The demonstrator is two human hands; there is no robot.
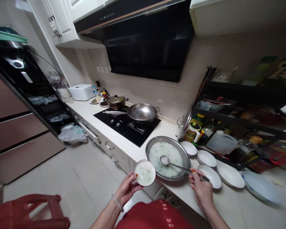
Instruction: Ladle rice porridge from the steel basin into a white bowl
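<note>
My left hand (128, 187) is closed on the side of a small bowl (145, 173) of pale soup with green bits, held in front of the counter edge. A bracelet circles that wrist. In my right hand (201, 189) is the handle of a metal ladle (165, 160), its head over the big steel basin (148, 149). The same whitish soup with green flecks fills much of the basin. Right of the basin stand several white bowls (206, 158), the nearest ones close to my right hand. My fingers partly hide the ladle's handle.
Behind the basin a steel wok (143, 112) and a lidded pot (116, 101) sit on the black gas hob (109, 122). A black rack (248, 127) with bottles stands at the right. A red stool (50, 211) is on the floor at left, and a range hood (147, 47) hangs above.
</note>
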